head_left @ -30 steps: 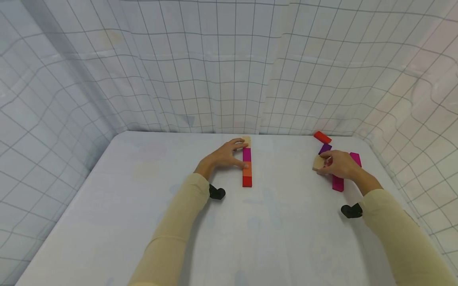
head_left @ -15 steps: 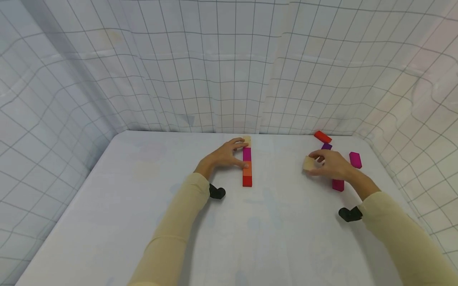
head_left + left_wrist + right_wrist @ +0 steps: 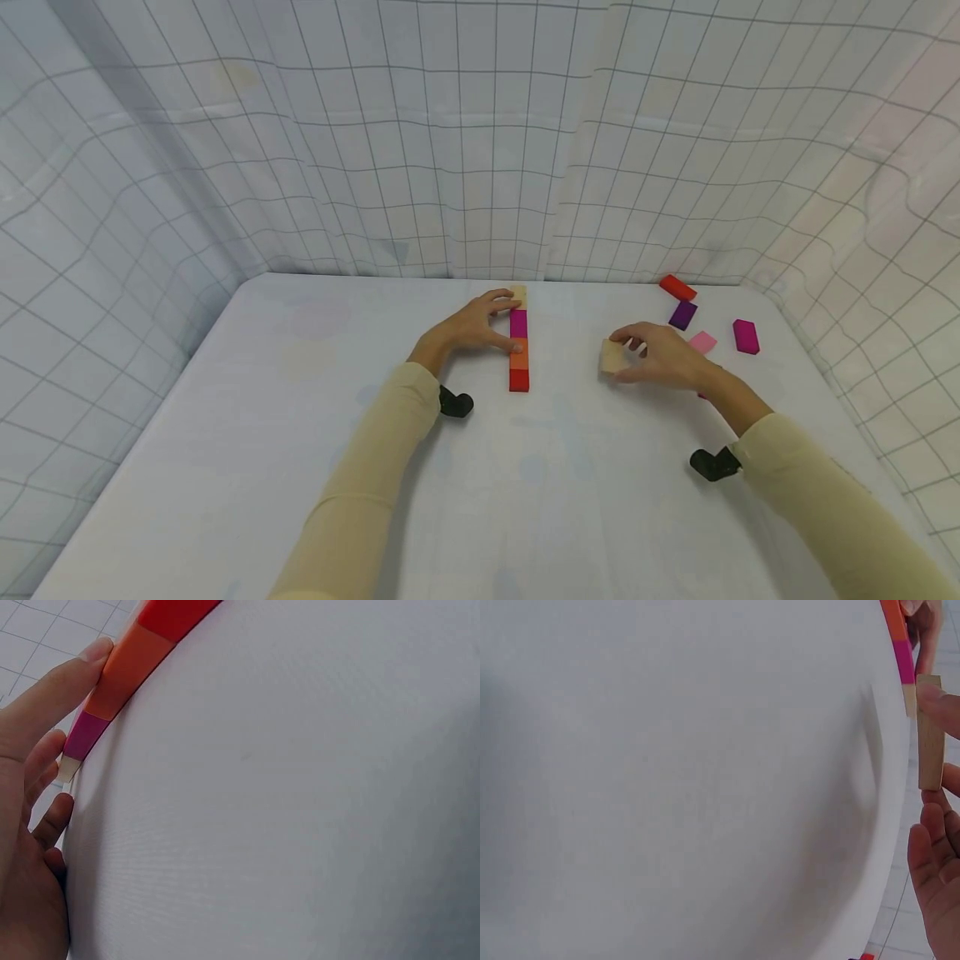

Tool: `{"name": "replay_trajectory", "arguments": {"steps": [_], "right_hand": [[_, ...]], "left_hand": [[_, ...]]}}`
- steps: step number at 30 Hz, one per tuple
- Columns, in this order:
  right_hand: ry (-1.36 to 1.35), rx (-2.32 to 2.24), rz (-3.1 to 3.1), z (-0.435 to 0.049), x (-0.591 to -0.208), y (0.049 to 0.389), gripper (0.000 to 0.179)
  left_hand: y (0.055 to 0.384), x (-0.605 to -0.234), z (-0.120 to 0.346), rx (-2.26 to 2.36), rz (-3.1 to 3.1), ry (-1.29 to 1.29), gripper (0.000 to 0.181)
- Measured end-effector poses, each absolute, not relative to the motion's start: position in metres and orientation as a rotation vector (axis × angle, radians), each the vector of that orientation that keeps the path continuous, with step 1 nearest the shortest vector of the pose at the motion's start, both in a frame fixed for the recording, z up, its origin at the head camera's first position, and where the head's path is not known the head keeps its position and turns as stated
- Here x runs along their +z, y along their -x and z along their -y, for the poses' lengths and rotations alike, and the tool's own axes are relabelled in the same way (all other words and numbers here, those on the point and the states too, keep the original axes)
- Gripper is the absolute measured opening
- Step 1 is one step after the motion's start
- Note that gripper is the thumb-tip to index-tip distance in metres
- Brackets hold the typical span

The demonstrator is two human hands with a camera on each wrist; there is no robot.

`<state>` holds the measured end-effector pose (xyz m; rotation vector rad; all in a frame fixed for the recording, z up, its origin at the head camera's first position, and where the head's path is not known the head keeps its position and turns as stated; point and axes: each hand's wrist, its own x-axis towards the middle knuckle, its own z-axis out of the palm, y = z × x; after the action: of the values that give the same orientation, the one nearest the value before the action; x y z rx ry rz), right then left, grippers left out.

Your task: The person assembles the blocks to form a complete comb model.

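Near the table's middle, in the head view, a straight row of blocks runs away from me: a red block (image 3: 519,382), an orange block (image 3: 519,360), a magenta block (image 3: 518,323) and a plain wooden block (image 3: 519,296) at the far end. My left hand (image 3: 471,323) rests along the row's left side, thumb touching the orange block (image 3: 129,669) and fingers spread toward the far end. My right hand (image 3: 663,357) pinches another plain wooden block (image 3: 930,746) between thumb and fingertips, to the right of the row. It appears raised above the table.
Loose blocks lie at the back right: a red one (image 3: 678,287), a purple one (image 3: 682,314), a pink one (image 3: 702,342) and a magenta one (image 3: 746,337). Another is mostly hidden under the right wrist. White gridded curtains (image 3: 487,167) surround the white table (image 3: 555,500).
My right hand has carried the plain wooden block leftward, away from the loose blocks, uncovering the purple and pink ones. The left hand and the row have stayed in place.
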<state>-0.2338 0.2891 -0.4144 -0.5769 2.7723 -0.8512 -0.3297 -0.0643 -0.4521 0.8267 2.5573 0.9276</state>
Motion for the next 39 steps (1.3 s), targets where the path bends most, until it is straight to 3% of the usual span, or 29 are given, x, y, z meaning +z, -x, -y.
{"name": "replay_trajectory", "arguments": {"steps": [39], "right_hand": [[0.994, -0.753, -2.584, -0.175, -0.422, 0.202, 0.061]], "left_hand": [[0.33, -0.452, 0.064, 0.914, -2.568, -0.816, 0.091]]}}
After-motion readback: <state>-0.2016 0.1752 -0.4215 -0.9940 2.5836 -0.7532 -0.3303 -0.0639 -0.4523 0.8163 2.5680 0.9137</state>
